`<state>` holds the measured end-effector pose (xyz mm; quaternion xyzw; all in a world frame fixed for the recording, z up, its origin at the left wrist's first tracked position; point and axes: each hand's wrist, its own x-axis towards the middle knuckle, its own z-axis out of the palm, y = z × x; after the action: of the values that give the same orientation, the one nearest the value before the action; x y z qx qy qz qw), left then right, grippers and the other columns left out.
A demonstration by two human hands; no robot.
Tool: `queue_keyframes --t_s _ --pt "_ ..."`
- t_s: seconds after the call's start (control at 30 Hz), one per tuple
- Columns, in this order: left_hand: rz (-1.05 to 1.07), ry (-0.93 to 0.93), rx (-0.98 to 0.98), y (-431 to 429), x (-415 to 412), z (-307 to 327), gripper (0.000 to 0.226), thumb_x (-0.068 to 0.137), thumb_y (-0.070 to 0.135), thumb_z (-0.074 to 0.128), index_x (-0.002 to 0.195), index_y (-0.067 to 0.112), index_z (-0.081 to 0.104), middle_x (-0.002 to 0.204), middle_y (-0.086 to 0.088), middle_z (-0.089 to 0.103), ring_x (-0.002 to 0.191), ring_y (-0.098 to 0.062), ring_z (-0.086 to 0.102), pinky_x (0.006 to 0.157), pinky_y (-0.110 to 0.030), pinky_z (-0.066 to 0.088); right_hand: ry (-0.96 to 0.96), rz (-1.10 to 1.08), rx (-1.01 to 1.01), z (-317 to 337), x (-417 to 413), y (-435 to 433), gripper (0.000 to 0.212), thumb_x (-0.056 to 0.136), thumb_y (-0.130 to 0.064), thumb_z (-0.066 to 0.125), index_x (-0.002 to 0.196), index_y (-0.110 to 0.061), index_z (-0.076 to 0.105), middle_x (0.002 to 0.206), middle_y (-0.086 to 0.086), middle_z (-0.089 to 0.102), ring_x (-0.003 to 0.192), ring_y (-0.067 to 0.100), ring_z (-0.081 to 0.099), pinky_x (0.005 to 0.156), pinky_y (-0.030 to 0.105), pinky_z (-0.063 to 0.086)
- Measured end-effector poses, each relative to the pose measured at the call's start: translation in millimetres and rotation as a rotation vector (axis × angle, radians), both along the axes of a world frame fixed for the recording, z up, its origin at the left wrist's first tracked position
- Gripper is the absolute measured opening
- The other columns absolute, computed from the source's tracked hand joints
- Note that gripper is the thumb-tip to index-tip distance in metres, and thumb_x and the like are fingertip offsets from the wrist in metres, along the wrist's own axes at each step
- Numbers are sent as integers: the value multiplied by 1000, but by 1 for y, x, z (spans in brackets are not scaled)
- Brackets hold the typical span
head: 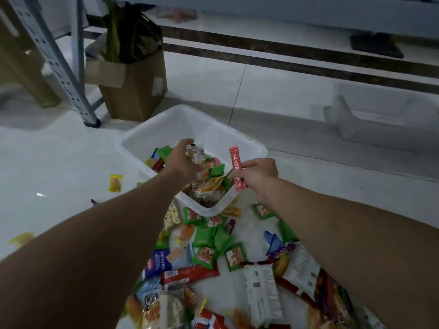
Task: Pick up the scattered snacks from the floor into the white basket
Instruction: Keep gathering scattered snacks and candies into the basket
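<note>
The white basket (190,119) stands on the floor ahead of me, partly filled with snack packets. My left hand (183,160) is over the basket and grips a small clear-wrapped snack (196,151). My right hand (259,174) hovers at the basket's right rim, pinching an upright pink stick packet (236,168). Several snack packets lie scattered on the floor (213,262) between my arms, green, red, blue and white ones among them.
A yellow packet (115,183) lies left of the basket and another (21,238) further left. A cardboard box (133,86) with a dark bag stands behind the basket beside a grey metal rack leg (61,67). A second pale basket (380,112) sits at the right.
</note>
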<state>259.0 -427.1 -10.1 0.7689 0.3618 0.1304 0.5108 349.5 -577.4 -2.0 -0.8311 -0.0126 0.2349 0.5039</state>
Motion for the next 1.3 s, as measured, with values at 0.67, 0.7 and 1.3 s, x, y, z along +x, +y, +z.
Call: queue_keyframes --t_s 0.67,0.7,1.3 --pt "-110 158 65 12 -4 -21 69 80 23 75 141 25 44 140 -9 49 120 -26 51 96 -33 44 -247 209 -48 -7 9 5 38 74 -21 82 107 -10 67 100 1 65 86 12 64 68 11 48" --pt "-122 149 70 7 -2 -19 68 80 24 75 141 25 44 140 -9 49 116 -22 53 93 -31 46 -287 242 -73 -6 11 -4 42 74 -22 82 110 -10 66 104 2 66 91 13 64 73 13 49" --pt "-507 147 174 -226 88 -6 58 84 41 67 137 28 47 140 -6 49 123 -19 50 90 -20 35 -265 380 -607 -2 64 -311 87 81 -54 66 150 -18 26 153 6 32 139 25 33 110 34 33"
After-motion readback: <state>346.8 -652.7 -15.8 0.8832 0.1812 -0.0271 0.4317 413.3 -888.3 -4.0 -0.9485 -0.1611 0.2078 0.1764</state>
